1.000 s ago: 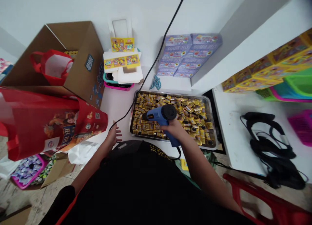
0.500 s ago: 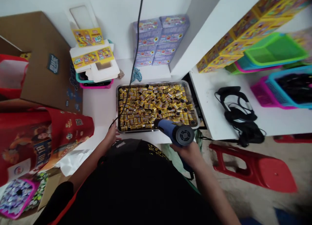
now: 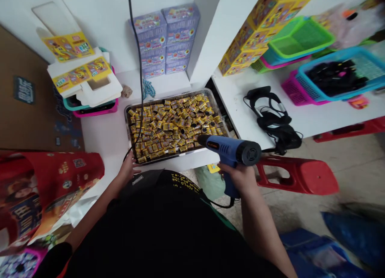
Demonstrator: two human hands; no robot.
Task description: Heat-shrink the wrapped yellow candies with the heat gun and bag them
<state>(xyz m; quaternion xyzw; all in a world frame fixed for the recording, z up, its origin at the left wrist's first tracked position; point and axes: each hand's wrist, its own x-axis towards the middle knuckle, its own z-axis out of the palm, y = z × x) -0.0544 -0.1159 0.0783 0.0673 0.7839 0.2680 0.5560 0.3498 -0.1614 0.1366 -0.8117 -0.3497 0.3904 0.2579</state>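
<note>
My right hand [image 3: 240, 177] is wrapped tight around the grip of the blue heat gun [image 3: 230, 149], fingers closed on the handle. Its barrel lies roughly level and its dark nozzle points left at the near right corner of the metal tray [image 3: 127, 123]. The round vent at the back of the gun faces up towards me. The gun sits just off the front edge of the white table [image 3: 102, 133], near the tray but not over the middle of it. The tray is packed with small yellow wrapped pieces [image 3: 171, 125], lying jumbled in one layer from rim to rim. My left hand [image 3: 128, 169] rests at the table's front edge, just beside the tray's near left corner, fingers loose and spread, gripping nothing. A black cord [image 3: 136, 61] drops from above, crosses the left part of the tray and ends close to that hand; I cannot tell whether it touches my fingers. Behind the tray a stack of purple boxes [image 3: 165, 37] stands against the wall. To the left, white and yellow printed cards [image 3: 84, 75] are piled on a pink basket [image 3: 96, 110]. A red bag [image 3: 60, 177] lies at my left side below a cardboard box [image 3: 27, 109]. On the right-hand table lie black straps [image 3: 272, 119], with a blue basket [image 3: 368, 75] and a green basket [image 3: 297, 37] beyond them, and a red stool [image 3: 297, 175] is tipped over on the floor beside the gun.
</note>
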